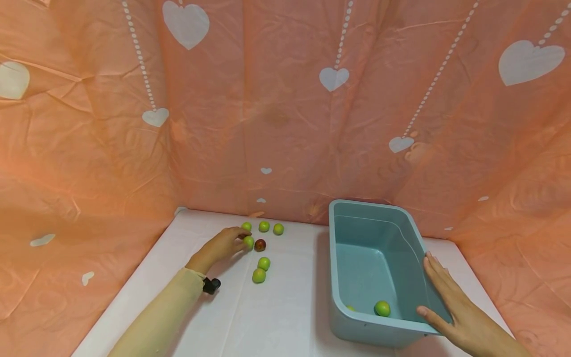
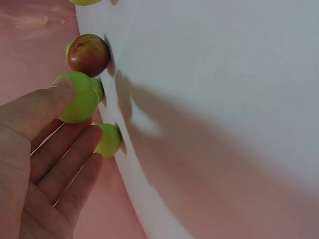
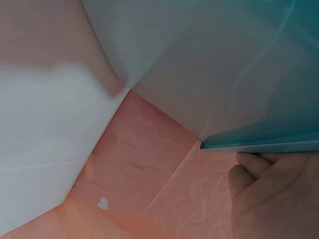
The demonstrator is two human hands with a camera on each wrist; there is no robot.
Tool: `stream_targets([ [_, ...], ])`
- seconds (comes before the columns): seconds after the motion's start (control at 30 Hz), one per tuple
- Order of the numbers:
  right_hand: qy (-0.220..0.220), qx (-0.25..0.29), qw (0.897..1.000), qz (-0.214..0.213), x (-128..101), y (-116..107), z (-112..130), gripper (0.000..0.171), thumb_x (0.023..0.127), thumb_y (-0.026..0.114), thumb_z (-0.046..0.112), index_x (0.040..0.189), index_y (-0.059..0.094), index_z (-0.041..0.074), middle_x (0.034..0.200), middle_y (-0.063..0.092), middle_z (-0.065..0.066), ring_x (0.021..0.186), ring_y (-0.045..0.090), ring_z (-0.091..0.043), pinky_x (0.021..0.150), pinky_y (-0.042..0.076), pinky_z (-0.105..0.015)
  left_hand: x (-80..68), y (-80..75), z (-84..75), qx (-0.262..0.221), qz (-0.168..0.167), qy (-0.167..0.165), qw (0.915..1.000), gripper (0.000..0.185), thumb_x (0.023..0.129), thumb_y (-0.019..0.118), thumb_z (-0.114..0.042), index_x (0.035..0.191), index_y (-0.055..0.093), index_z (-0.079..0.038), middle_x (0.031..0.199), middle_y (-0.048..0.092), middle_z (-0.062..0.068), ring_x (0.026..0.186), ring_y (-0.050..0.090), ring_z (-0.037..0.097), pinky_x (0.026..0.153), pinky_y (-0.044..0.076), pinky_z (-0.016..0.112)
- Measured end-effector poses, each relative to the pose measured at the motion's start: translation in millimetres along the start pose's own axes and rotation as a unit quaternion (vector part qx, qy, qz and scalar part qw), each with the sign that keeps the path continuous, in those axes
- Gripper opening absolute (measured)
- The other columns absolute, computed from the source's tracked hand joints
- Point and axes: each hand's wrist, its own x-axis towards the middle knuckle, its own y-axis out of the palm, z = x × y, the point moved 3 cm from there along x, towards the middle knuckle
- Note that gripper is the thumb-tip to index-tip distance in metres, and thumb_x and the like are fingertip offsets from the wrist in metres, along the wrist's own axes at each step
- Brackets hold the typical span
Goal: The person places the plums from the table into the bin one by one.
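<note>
in the head view, the left hand [image 1: 223, 246] is stretched out over the white table [image 1: 285, 317], well to the left of the blue tub [image 1: 357, 317]. a green fruit [image 1: 249, 242] is pinched at its fingertips, thumb on one side and fingers on the other. a dark red fruit [image 1: 260, 245] lies just beside that green one, on the side nearer the tub. three more green fruits are seen behind them toward the pink curtain [image 1: 285, 109], and two more in front, all left of the tub. the right hand [image 1: 450, 302] is laid flat along the tub's right wall, fingers straight and together, thumb hooked over the near rim. one green fruit [image 1: 382, 308] is seen inside the tub at its near end.

in the left wrist view, the left hand [image 2: 42, 164] is shown half open: the green fruit [image 2: 77, 97] is pressed by the thumb against the fingers, which are only slightly bent. the dark red fruit [image 2: 88, 55] is seen just beside it, and another green fruit [image 2: 108, 140] sits by the fingertips at the table edge.

in the right wrist view, the right hand [image 3: 276, 194] is seen under the tub [image 3: 259, 74] rim, with its fingers bent against the wall.
</note>
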Motion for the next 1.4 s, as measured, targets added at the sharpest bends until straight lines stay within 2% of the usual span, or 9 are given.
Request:
stream_targets([
  [0.2, -0.001, 0.008, 1.000, 0.000, 0, 0, 0, 0.103, 0.099, 0.078, 0.024, 0.174, 0.008, 0.011, 0.181, 0.005, -0.010, 0.157, -0.012, 0.007, 0.116, -0.004, -0.002, 2.8, -3.8, -7.4, 0.009, -0.010, 0.030, 0.9995, 0.036, 0.103, 0.075, -0.015, 0.135, 0.070, 0.000, 0.125, 0.074, 0.014, 0.124, 0.067, 0.037, 0.111, 0.051, 0.056],
  [0.43, 0.024, 0.011, 1.000, 0.015, 0, -1, -1, 0.104, 0.101, 0.075, 0.026, 0.174, 0.002, 0.016, 0.181, 0.002, -0.008, 0.157, -0.013, 0.005, 0.110, -0.007, -0.001, 4.2, -10.9, -22.5, 0.022, -0.029, 0.068, 0.9970, 0.035, 0.101, 0.076, -0.015, 0.133, 0.071, -0.001, 0.126, 0.075, 0.013, 0.123, 0.069, 0.035, 0.111, 0.051, 0.054],
  [0.53, 0.025, 0.009, 1.000, 0.014, 0, -1, -1, 0.104, 0.101, 0.075, 0.027, 0.174, 0.003, 0.017, 0.181, 0.002, -0.008, 0.158, -0.012, 0.003, 0.110, -0.007, -0.002, 3.8, -13.1, -29.4, 0.015, -0.036, 0.086, 0.9955, 0.037, 0.101, 0.077, -0.013, 0.134, 0.070, -0.001, 0.135, 0.072, 0.013, 0.123, 0.069, 0.033, 0.111, 0.052, 0.053],
  [0.67, 0.026, 0.009, 1.000, 0.014, 0, -1, -1, 0.104, 0.101, 0.075, 0.027, 0.174, 0.003, 0.017, 0.181, 0.003, -0.009, 0.158, -0.012, 0.003, 0.111, -0.007, -0.002, 3.3, -15.5, -40.3, 0.002, -0.043, 0.117, 0.9922, 0.038, 0.099, 0.078, -0.009, 0.135, 0.070, 0.001, 0.159, 0.056, 0.013, 0.123, 0.070, 0.031, 0.109, 0.053, 0.050],
  [0.77, 0.028, 0.007, 0.999, 0.015, 0, -1, -1, 0.104, 0.101, 0.075, 0.027, 0.174, 0.002, 0.017, 0.181, 0.002, -0.008, 0.158, -0.012, 0.003, 0.110, -0.007, -0.002, 3.8, -17.2, -49.8, -0.001, -0.040, 0.118, 0.9922, 0.038, 0.101, 0.078, -0.012, 0.136, 0.070, -0.001, 0.167, 0.046, 0.014, 0.127, 0.067, 0.029, 0.110, 0.052, 0.049],
  [1.0, 0.023, 0.005, 1.000, 0.011, 0, -1, -1, 0.104, 0.100, 0.076, 0.027, 0.174, 0.004, 0.016, 0.181, 0.003, -0.008, 0.156, -0.012, 0.007, 0.111, -0.006, -0.001, 7.6, -18.6, -71.8, -0.008, -0.025, 0.104, 0.9942, 0.037, 0.103, 0.076, -0.020, 0.137, 0.071, -0.006, 0.125, 0.075, 0.006, 0.158, 0.036, 0.034, 0.125, 0.037, 0.052],
  [1.1, 0.017, 0.002, 1.000, 0.006, 0, -1, -1, 0.104, 0.100, 0.077, 0.027, 0.174, 0.005, 0.015, 0.181, 0.004, -0.008, 0.156, -0.012, 0.008, 0.112, -0.006, -0.001, 7.3, -18.9, -81.1, -0.009, -0.023, 0.109, 0.9937, 0.039, 0.103, 0.076, -0.020, 0.140, 0.070, -0.007, 0.126, 0.074, 0.004, 0.154, 0.042, 0.035, 0.123, 0.039, 0.052],
  [1.23, 0.014, -0.001, 1.000, 0.001, -1, 0, 0, 0.105, 0.099, 0.077, 0.026, 0.174, 0.006, 0.014, 0.181, 0.006, -0.009, 0.156, -0.012, 0.008, 0.112, -0.006, -0.001, 8.6, -19.7, -94.3, 0.009, -0.031, 0.130, 0.9910, 0.040, 0.103, 0.077, -0.022, 0.139, 0.071, -0.008, 0.125, 0.070, 0.003, 0.131, 0.060, 0.030, 0.111, 0.050, 0.049],
  [1.4, 0.018, 0.002, 1.000, 0.005, -1, 0, 0, 0.105, 0.100, 0.077, 0.027, 0.174, 0.004, 0.015, 0.181, 0.004, -0.008, 0.156, -0.012, 0.007, 0.112, -0.006, -0.001, 12.1, -20.1, -109.7, 0.029, -0.046, 0.159, 0.9858, 0.037, 0.101, 0.078, -0.024, 0.136, 0.073, -0.009, 0.123, 0.073, 0.002, 0.114, 0.064, 0.023, 0.101, 0.054, 0.045],
])
